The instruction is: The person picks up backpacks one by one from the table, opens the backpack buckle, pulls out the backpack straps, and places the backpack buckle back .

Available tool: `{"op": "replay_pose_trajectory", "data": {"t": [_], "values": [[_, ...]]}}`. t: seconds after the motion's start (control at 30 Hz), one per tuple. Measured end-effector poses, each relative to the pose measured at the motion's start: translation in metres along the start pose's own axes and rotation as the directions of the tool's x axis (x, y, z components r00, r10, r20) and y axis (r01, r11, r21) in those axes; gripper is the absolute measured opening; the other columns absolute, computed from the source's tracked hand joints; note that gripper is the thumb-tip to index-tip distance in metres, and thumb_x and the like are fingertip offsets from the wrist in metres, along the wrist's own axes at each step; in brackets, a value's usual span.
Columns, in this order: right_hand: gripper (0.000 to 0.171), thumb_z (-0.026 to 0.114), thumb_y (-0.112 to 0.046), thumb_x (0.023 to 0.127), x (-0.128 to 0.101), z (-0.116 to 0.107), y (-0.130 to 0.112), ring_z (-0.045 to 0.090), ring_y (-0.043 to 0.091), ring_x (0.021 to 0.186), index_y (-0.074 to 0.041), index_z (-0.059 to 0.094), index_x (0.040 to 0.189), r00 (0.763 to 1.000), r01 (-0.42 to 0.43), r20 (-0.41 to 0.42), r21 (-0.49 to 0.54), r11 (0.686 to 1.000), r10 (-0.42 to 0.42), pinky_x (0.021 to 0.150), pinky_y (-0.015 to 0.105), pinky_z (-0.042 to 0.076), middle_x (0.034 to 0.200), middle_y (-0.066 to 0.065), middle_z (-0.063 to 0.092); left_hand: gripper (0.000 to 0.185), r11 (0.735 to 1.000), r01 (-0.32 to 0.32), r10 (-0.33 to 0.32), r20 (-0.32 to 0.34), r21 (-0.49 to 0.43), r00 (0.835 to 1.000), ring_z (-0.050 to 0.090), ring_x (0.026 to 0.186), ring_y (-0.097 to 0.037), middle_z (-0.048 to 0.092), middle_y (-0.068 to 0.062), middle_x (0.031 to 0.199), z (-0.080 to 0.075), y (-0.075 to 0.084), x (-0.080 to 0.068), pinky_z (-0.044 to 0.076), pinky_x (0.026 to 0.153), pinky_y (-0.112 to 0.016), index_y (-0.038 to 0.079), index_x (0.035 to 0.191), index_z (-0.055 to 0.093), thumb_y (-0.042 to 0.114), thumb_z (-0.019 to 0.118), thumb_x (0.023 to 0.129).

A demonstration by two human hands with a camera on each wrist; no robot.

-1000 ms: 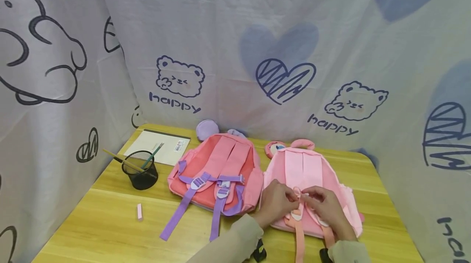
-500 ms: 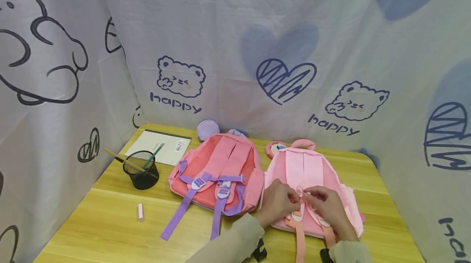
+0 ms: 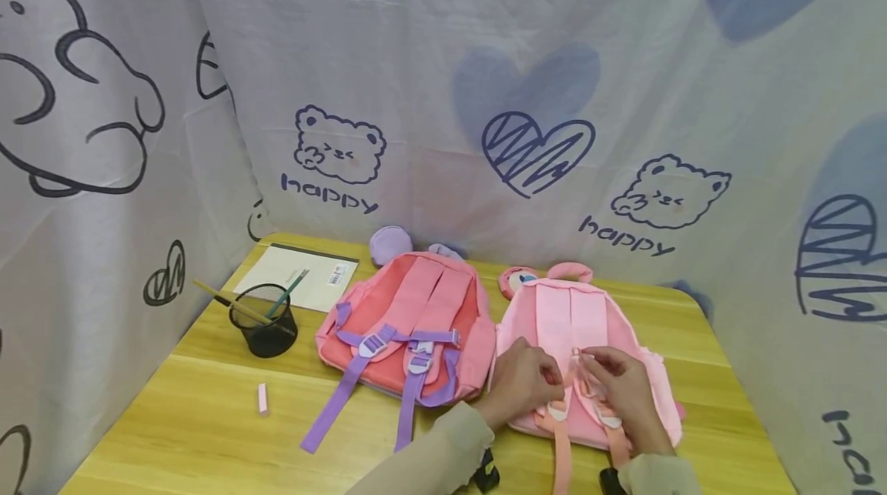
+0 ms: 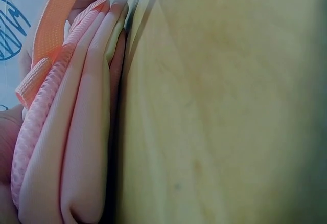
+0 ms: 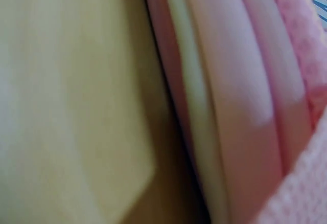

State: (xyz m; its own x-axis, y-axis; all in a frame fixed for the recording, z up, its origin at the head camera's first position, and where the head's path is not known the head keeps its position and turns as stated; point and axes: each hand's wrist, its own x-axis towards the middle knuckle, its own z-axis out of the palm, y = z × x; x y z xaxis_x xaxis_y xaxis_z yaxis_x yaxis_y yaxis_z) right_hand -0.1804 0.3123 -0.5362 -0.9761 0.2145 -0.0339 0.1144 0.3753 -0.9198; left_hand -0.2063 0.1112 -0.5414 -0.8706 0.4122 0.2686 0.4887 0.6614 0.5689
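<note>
Both hands have crept slightly up the light pink backpack [image 3: 589, 326] lying strap-side up on the table [image 3: 208, 418] beside the darker one [image 3: 409, 310], the left hand [image 3: 520, 379] and right hand [image 3: 617, 383] apparently pinching its chest strap [image 3: 577, 360], so the fiddling goes on.

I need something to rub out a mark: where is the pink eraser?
Head view: the pink eraser lies on the table's left side, just in front of the black pen cup.

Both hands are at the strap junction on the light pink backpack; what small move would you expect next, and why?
Probably a short pull to draw the two strap ends together at the middle. The left hand and right hand both pinch the peach chest strap over the light pink backpack, fingers nearly meeting, and whether the ends are joined cannot be made out.
</note>
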Motion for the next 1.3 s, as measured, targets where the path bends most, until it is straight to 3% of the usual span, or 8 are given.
{"op": "replay_pose_trajectory", "data": {"t": [0.43,0.53,0.77,1.0,1.3], "values": [[0.03,0.075,-0.022,0.097,0.003,0.002,0.01,0.064,0.002,0.081,0.003,0.074,0.115,0.99,0.053,-0.139,0.156,0.986,-0.032,0.072,0.017,0.053,0.087,-0.012,0.074,0.017,1.0,-0.022,0.022,-0.019,-0.002,1.0,0.041,0.072,0.0,0.052,0.025,0.063,-0.001,-0.001,-0.002,0.03,0.059,-0.015,0.036,0.066,0.073,0.033,0.088,0.071],[0.031,0.077,-0.023,0.096,0.003,0.002,0.01,0.065,0.002,0.081,0.003,0.074,0.113,0.99,0.063,-0.133,0.169,0.984,-0.041,0.071,0.017,0.053,0.088,-0.01,0.075,0.015,1.0,-0.028,0.027,-0.017,-0.006,0.999,0.041,0.072,0.0,0.055,0.024,0.065,-0.001,-0.001,-0.003,0.031,0.058,-0.016,0.035,0.069,0.074,0.035,0.087,0.074],[0.031,0.076,-0.019,0.096,0.002,0.003,0.01,0.062,0.003,0.079,0.006,0.073,0.115,0.989,0.11,-0.115,0.153,0.982,-0.093,0.069,0.017,0.05,0.087,-0.013,0.074,0.018,0.996,-0.07,0.07,0.0,-0.059,0.998,0.044,0.074,0.001,0.064,0.015,0.08,-0.004,0.003,0.004,0.035,0.06,-0.015,0.029,0.094,0.077,0.045,0.081,0.087],[0.033,0.075,-0.019,0.097,0.001,0.001,0.008,0.064,0.002,0.084,0.006,0.072,0.118,0.99,0.125,-0.078,0.132,0.983,-0.115,0.075,0.017,0.052,0.091,-0.013,0.075,0.007,0.994,-0.085,0.086,0.011,-0.074,0.996,0.045,0.073,0.003,0.064,0.017,0.077,-0.002,0.003,0.008,0.035,0.061,-0.014,0.03,0.092,0.078,0.036,0.079,0.09],[0.037,0.07,-0.023,0.1,-0.002,0.001,0.006,0.065,0.0,0.089,0.006,0.068,0.125,0.991,0.131,-0.053,0.164,0.978,-0.124,0.08,0.015,0.052,0.097,-0.016,0.075,0.015,0.985,-0.07,0.075,0.027,-0.157,0.997,0.048,0.074,0.003,0.067,0.015,0.086,-0.002,-0.001,0.007,0.038,0.063,-0.015,0.028,0.103,0.075,0.04,0.074,0.095]]}}
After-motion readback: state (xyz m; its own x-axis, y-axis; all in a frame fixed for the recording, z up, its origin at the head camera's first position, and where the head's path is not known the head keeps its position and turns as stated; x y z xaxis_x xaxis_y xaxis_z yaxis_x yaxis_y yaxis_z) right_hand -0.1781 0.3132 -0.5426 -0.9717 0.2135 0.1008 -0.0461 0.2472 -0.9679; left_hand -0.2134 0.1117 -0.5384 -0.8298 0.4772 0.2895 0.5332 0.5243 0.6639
